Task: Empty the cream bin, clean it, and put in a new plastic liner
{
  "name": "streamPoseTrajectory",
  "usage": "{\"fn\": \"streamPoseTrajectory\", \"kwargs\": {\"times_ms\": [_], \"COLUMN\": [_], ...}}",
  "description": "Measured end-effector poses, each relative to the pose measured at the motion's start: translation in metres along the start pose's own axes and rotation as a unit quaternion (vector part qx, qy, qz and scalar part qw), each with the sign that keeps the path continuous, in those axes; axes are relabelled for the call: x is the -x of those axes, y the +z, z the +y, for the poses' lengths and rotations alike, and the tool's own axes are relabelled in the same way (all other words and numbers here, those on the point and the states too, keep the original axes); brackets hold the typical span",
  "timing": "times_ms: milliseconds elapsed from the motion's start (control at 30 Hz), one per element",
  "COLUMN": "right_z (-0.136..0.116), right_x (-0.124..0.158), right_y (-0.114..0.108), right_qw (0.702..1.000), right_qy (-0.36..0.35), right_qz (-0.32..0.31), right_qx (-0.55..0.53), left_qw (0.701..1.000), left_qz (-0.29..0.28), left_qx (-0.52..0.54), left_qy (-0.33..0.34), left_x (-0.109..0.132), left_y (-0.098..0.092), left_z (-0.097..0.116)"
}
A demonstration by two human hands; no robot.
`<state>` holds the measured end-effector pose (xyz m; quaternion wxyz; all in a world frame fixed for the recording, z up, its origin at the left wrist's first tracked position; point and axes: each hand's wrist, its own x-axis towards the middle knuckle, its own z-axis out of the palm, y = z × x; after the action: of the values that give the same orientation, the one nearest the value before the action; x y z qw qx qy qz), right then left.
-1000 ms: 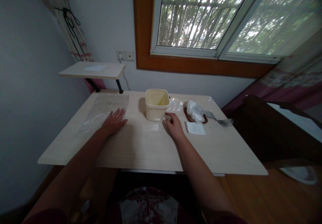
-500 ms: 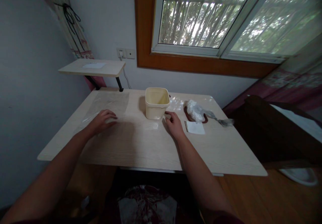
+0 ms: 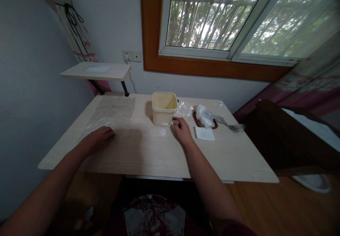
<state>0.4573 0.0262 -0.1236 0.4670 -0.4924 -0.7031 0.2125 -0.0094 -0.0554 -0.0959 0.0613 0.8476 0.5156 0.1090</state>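
My left hand [image 3: 100, 137] rests low over the table's left part, at the near edge of a clear plastic sheet or bag [image 3: 117, 108] spread flat. Its fingers are bent and together; the thumb is hidden, and whether they pinch any plastic cannot be made out. A cream-coloured plastic tub [image 3: 164, 114] stands upright at the table's middle, its top uncovered. Beside its lower right side lies my right hand [image 3: 182, 129], fingers loosely apart and holding nothing; the fingertips are near the tub, and contact is unclear.
Right of my right hand sit a white flat pad [image 3: 204, 133], a crumpled clear plastic bag [image 3: 204, 115] and a reddish-brown curved item [image 3: 215, 124] partly under it. A raised shelf [image 3: 117, 72] with a paper stands at back left. The table [image 3: 164, 161] meets the window wall.
My left hand has moved left and slightly toward me, its fingers curling down. My right hand and the tub stay in place on the table; the view shifts slightly.
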Motion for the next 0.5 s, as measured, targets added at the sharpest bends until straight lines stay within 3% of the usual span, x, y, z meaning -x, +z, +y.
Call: {"fn": "streamPoseTrajectory", "kwargs": {"times_ms": [300, 500], "right_z": [-0.002, -0.001], "right_x": [0.0, 0.001], "right_y": [0.0, -0.001], "right_qw": [1.0, 1.0], "right_qy": [0.004, 0.003], "right_qz": [0.003, -0.008], "right_qx": [0.001, 0.0], "left_qw": [0.998, 0.998], "left_qz": [0.004, -0.036], "left_qx": [0.039, 0.046], "left_qy": [-0.049, 0.001], "left_x": [-0.03, -0.016], "left_y": [-0.006, -0.016], "left_z": [0.025, 0.021]}}
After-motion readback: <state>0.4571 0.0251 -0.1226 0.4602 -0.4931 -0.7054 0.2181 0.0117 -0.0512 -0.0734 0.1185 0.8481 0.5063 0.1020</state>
